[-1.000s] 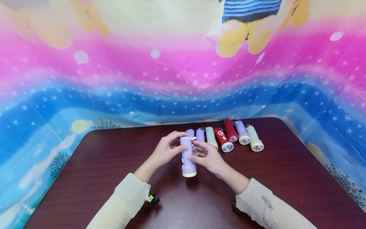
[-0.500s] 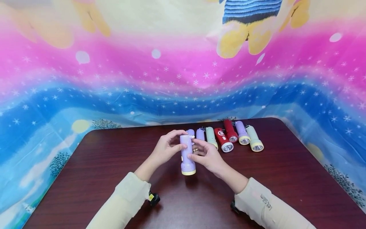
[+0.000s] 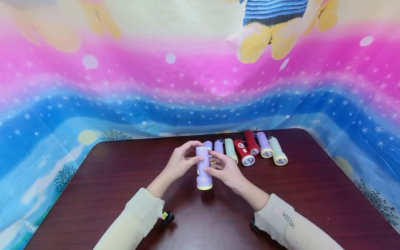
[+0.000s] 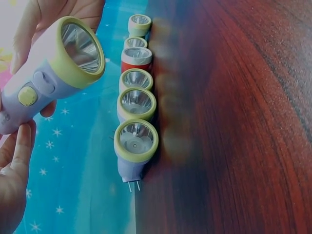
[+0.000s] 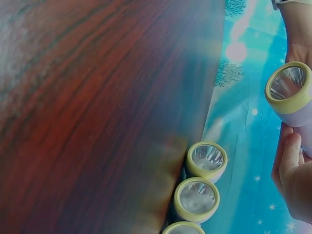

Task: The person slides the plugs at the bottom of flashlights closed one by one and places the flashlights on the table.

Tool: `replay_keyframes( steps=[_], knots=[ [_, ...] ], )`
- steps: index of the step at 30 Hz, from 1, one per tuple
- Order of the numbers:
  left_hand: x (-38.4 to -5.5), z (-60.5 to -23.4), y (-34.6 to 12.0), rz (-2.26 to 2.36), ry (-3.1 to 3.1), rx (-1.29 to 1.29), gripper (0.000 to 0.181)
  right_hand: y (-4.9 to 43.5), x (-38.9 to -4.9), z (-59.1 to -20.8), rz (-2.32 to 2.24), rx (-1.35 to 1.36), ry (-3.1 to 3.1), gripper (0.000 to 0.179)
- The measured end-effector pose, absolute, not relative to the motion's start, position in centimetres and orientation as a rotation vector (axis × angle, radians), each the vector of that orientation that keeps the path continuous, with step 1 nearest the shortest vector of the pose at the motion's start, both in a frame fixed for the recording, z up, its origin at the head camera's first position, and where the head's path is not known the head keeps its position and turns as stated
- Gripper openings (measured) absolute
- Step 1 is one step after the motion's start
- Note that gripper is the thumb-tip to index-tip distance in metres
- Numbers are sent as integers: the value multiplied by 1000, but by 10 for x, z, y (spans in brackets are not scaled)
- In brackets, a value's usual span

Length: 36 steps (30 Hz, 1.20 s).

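Both hands hold a light purple flashlight (image 3: 204, 173) above the table, its lamp end down and yellow-rimmed. My left hand (image 3: 182, 161) grips its upper part, thumb across the body and fingers over the top end. From the right, my right hand (image 3: 228, 172) pinches the body between thumb and fingers. A round yellow button (image 4: 28, 96) shows on the flashlight's side in the left wrist view. In the right wrist view its clear reflector (image 5: 288, 83) is visible, unlit. The fingers partly hide the back of the body.
Behind the hands, several flashlights lie along the table's far edge: purple ones (image 3: 263, 144), green ones (image 3: 278, 151) and red ones (image 3: 241, 151). Metal prongs (image 4: 134, 185) stick out of one purple flashlight. A printed cloth (image 3: 150, 104) hangs behind the dark wooden table (image 3: 131, 173).
The held flashlight has shifted slightly up and left with both hands. The pale piece jutting out near its top shows less now. The row of flashlights stays put.
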<state>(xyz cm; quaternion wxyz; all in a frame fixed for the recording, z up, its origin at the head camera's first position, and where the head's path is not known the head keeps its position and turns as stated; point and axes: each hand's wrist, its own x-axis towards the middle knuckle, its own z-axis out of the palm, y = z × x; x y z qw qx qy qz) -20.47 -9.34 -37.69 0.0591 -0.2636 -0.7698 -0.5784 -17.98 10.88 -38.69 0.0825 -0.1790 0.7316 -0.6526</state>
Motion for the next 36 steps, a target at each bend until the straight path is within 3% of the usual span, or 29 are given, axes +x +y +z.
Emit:
replay_keyframes(
  steps=[24,36],
  knots=[
    [-205,-379,-94,-1804,-2336,-768,37,108,-181,-392,-1954,-498,2177,62],
    [-205,-382,-100,-1783,-2368,-750,37,105,-182,-399,-1841,-635,2217,69]
  ],
)
